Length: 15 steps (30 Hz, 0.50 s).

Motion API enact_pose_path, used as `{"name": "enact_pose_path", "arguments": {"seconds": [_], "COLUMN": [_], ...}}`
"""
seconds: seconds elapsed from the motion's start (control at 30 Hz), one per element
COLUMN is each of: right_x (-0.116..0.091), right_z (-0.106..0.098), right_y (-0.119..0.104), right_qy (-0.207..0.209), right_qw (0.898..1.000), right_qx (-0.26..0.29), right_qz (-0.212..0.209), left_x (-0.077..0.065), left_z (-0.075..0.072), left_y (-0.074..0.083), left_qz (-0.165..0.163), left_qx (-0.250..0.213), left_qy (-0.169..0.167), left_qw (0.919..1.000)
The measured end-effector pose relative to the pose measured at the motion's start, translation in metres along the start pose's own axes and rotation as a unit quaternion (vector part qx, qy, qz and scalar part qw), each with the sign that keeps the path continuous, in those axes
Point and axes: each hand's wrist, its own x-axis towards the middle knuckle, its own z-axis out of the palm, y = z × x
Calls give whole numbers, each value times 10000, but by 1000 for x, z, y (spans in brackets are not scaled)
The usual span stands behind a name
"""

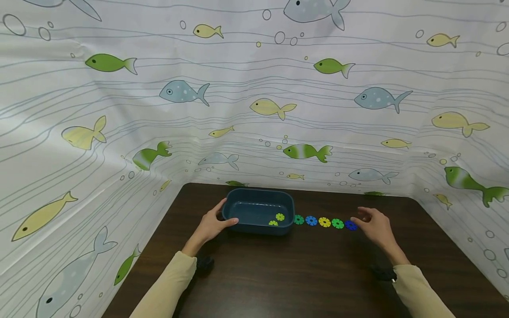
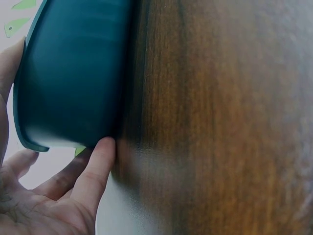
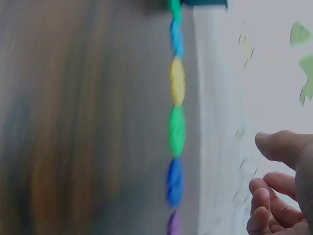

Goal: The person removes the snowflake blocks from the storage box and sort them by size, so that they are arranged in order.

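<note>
A dark teal plastic tub (image 1: 260,229) sits on the table, with two yellow-green notched discs (image 1: 280,217) inside. My left hand (image 1: 210,226) grips its left end, thumb over the front rim; in the left wrist view the fingertips (image 2: 103,149) touch the tub's side (image 2: 73,83). From the tub's right end runs a row of notched discs: green, blue, a yellow disc (image 1: 324,222), a light green disc (image 1: 337,223) and a dark blue disc (image 1: 351,225). My right hand (image 1: 375,226) hovers by the dark blue one, fingers loosely bent, holding nothing. A purple disc (image 3: 174,224) shows beyond it in the right wrist view.
The dark wooden table (image 1: 286,274) runs back to a fish-printed white sheet (image 1: 254,128), which rises behind it and along both sides. Dark bands sit around both wrists below the cream sleeves (image 1: 167,282).
</note>
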Motion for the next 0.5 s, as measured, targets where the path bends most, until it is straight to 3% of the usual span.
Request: {"name": "enact_pose_path", "arguments": {"seconds": [0.23, 0.5], "right_x": [8, 22], "right_z": [13, 44], "right_y": [-56, -110], "right_qy": [-93, -640], "right_qw": [9984, 9909], "right_qx": [315, 596], "right_qz": [-458, -1028], "left_x": [0, 0], "left_z": [0, 0], "left_y": [-1, 0], "left_qz": [-11, 6], "left_qx": [-26, -42], "left_qy": [-20, -19], "left_qw": [10000, 10000]}}
